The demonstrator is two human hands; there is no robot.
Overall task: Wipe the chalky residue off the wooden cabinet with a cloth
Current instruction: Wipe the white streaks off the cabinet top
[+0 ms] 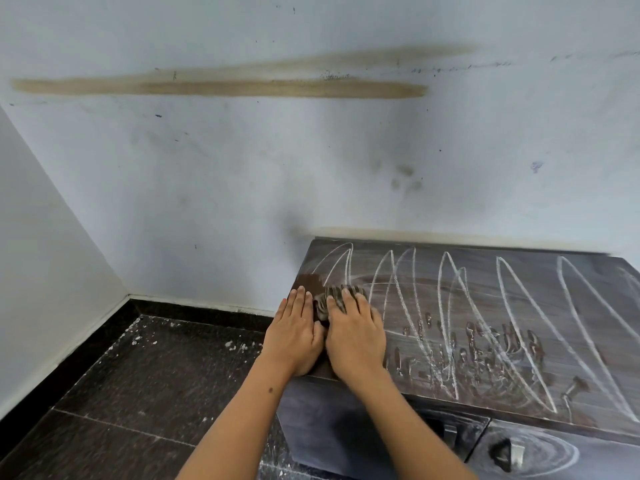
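Both forearms reaching forward, left hand (pixel 298 332) flat on cabinet (pixel 519 323), right hand (pixel 356 336) grip open, pressing cloth (pixel 337 297)

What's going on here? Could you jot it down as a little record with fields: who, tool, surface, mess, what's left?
who: a person, both hands flat, side by side
left hand: rests on the cabinet's left edge, fingers straight
right hand: presses the cloth
tool: striped brown-and-cream cloth, bunched under the right fingers
surface: dark wooden cabinet top, against a pale wall
mess: white chalk loops across the top
cleaned: small dark patch at the far left corner
left to do: nearly the whole top
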